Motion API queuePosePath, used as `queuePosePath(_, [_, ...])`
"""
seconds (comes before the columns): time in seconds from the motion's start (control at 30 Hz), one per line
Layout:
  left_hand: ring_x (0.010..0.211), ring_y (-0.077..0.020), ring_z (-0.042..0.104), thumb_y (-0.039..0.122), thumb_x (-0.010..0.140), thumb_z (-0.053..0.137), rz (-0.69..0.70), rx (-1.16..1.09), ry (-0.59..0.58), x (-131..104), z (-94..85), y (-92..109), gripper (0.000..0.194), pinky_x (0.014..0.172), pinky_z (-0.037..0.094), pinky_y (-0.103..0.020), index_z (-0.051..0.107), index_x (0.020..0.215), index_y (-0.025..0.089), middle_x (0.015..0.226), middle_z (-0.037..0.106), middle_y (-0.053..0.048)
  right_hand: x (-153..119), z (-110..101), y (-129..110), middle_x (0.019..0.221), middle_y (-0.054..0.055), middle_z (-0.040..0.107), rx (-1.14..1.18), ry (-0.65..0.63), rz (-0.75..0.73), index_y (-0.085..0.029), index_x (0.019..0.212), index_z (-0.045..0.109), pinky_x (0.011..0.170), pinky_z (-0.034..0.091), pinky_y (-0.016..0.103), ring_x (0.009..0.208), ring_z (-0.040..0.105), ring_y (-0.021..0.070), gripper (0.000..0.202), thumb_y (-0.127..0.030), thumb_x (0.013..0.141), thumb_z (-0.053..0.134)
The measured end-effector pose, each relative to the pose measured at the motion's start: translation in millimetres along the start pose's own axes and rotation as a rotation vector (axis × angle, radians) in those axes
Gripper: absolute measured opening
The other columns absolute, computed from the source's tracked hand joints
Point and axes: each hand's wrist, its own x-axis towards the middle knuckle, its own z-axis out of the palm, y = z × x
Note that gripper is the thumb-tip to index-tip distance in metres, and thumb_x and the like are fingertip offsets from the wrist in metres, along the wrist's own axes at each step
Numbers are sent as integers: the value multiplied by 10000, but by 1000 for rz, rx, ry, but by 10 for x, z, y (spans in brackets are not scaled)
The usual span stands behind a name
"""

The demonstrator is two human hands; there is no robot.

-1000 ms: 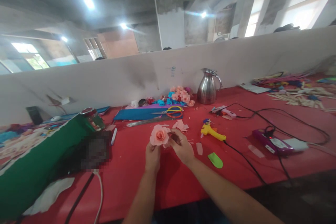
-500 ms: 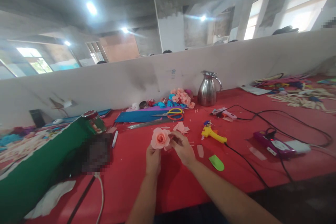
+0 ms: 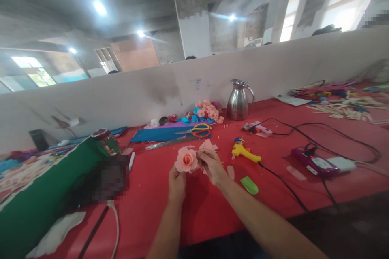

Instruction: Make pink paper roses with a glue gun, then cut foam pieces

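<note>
A pink paper rose (image 3: 186, 160) with wide outer petals faces me above the red table. My left hand (image 3: 176, 182) is closed round its underside, where the stem is hidden. At the flower's right edge, my right hand (image 3: 211, 166) pinches an outer petal between thumb and fingers. Behind the hands lie pink paper pieces (image 3: 208, 145). To the right, a yellow glue gun (image 3: 246, 153) rests on the table, with a green piece (image 3: 249, 185) in front of it.
Scissors (image 3: 194, 130) lie on blue sheets (image 3: 152, 135), near finished pink roses (image 3: 208, 111). A steel jug (image 3: 238, 101) stands by the white partition. Cords run from a purple power strip (image 3: 314, 162) at right. A green divider (image 3: 45, 186) and a lidded jar (image 3: 106, 141) stand left.
The view has shifted slightly. Both hands remain at the rose, and my right fingers still pinch its right edge.
</note>
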Motion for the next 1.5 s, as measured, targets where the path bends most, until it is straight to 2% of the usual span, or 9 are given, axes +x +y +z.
queuePosePath(0.23, [736,-146,613,269,591,770,-176,-149,71,-2,64,116,218,713,491,-252,679,750,152,740,677,-12,38,-22,-12,489,-56,425,-60,121,-90,-186,580,522,425,255,210,453,348,77,244,-367,692,642])
queuePosePath(0.4, [633,-78,556,300,614,784,-193,-297,14,8,36,145,231,644,489,-205,607,693,175,661,593,41,117,-180,106,489,-59,388,-504,339,-184,-211,530,478,482,305,235,495,367,113,217,-325,692,569])
queuePosePath(0.53, [611,-69,540,302,651,766,-235,-314,-27,-4,33,155,238,654,497,-224,585,736,174,661,582,47,135,-282,140,679,0,574,-859,389,-278,-223,620,583,659,378,296,687,476,180,61,-211,593,636])
queuePosePath(0.6, [599,-69,537,308,634,775,-231,-305,-33,-5,37,156,254,643,492,-221,593,738,166,656,583,42,124,-283,129,804,41,627,-1022,407,-353,-222,710,623,773,380,352,799,508,217,113,-174,608,636])
queuePosePath(0.67, [601,-73,543,306,605,789,-218,-291,-21,-5,41,150,262,635,480,-210,607,725,162,661,594,34,102,-249,114,838,62,652,-1024,356,-393,-217,748,644,820,379,382,843,528,231,72,-194,689,610])
queuePosePath(0.77, [620,-89,564,309,621,768,-172,-187,-21,-10,47,129,218,645,462,-206,633,700,157,660,622,14,49,-156,101,833,51,665,-876,132,-390,-219,813,679,775,423,352,814,558,205,142,-277,802,549])
queuePosePath(0.9, [734,-156,616,275,634,732,-87,-59,-35,-24,63,89,174,753,466,-270,682,754,159,741,689,-27,-30,-41,84,911,41,649,-764,-69,-380,-226,898,695,740,441,306,834,558,181,172,-322,778,617])
queuePosePath(1.27, [794,-215,637,182,593,698,-38,-29,1,-18,50,43,153,815,463,-337,714,742,155,768,720,-42,-78,0,62,804,20,582,-728,-123,-363,-209,732,683,612,391,258,696,500,146,179,-355,801,605])
queuePosePath(1.5, [797,-211,629,191,603,690,-3,4,-25,-16,26,7,180,818,462,-334,722,778,159,771,723,-43,-97,-12,86,892,37,610,-696,-134,-391,-225,794,689,676,426,273,805,543,175,138,-328,809,597])
